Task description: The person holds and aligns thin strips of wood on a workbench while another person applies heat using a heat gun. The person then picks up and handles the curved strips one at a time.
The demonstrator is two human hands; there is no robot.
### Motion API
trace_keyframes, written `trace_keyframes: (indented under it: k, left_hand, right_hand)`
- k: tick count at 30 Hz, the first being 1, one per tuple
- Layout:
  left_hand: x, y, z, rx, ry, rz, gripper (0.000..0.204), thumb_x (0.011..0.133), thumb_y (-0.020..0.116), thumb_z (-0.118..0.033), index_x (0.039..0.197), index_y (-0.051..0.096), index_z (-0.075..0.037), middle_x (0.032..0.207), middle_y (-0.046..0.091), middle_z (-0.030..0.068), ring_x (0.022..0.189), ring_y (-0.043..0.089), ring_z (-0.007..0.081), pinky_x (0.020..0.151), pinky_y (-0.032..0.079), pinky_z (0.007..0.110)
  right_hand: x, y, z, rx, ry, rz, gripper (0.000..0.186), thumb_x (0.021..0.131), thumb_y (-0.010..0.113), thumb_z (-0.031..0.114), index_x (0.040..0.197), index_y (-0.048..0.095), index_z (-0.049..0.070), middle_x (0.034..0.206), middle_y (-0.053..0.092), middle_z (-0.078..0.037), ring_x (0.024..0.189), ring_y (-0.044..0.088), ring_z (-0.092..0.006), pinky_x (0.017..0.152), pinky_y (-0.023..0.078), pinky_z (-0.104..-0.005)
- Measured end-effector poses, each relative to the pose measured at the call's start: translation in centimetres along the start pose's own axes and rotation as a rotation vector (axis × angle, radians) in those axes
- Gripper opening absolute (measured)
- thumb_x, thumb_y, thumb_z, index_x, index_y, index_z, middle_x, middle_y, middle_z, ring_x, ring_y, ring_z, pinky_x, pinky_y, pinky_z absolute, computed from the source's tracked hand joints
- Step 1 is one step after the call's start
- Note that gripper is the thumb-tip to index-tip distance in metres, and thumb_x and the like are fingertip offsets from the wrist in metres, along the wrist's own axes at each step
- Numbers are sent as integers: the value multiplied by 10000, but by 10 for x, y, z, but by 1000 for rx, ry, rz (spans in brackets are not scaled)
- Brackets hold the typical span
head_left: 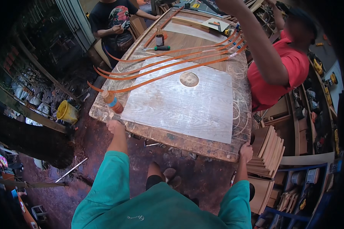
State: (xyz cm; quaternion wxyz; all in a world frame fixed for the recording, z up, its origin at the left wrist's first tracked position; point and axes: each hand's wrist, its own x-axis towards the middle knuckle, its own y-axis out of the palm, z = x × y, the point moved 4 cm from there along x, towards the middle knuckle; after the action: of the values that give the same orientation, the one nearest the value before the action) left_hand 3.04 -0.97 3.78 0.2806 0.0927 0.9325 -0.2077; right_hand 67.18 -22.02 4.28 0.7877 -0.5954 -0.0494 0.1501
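Observation:
Both my hands grip the near edge of a worn wooden workbench. My left hand is closed on the edge near its left corner, just below a bottle of reddish-brown liquid with a blue band. At the right corner, my right hand wraps round the edge, its fingers partly hidden. Between them lies a pale wood-grain sheet with a round tan patch or cut-out. Several long, curved orange strips stretch over the sheet's far part, their left ends sticking out past the bench.
A green-handled screwdriver and a dark bottle stand farther back. One person in red is at the right side, another in black at far left. Stacked boards crowd the right corner; a yellow bucket sits left.

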Motion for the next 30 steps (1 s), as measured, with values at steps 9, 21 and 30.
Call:
trace_keyframes:
  k: [9, 21, 30]
  left_hand:
    - [-15, -4, -7, 142, 97, -8, 624, 946, 214, -340, 1146, 591, 116, 1222, 589, 236, 1134, 567, 371, 1000, 431, 468]
    - [7, 7, 0, 144, 139, 23, 586, 960, 198, -294, 1151, 578, 108, 1215, 587, 239, 1120, 574, 378, 957, 471, 481]
    - [18, 15, 3, 252, 159, 75, 540, 973, 209, -278, 1195, 556, 71, 1225, 589, 207, 1108, 590, 356, 938, 502, 463]
  right_hand:
    - [1, -1, -1, -15, 7, -39, 621, 939, 306, 511, 1111, 644, 20, 1069, 651, -241, 1025, 607, -416, 887, 460, -500]
    - [0, -3, 2, -10, 22, -34, 615, 938, 300, 512, 1103, 649, 33, 1072, 654, -230, 1033, 611, -403, 892, 464, -497]
    - [1, -2, -1, -7, 26, -37, 614, 941, 285, 508, 1091, 644, 33, 1067, 652, -232, 1031, 608, -406, 892, 459, -498]
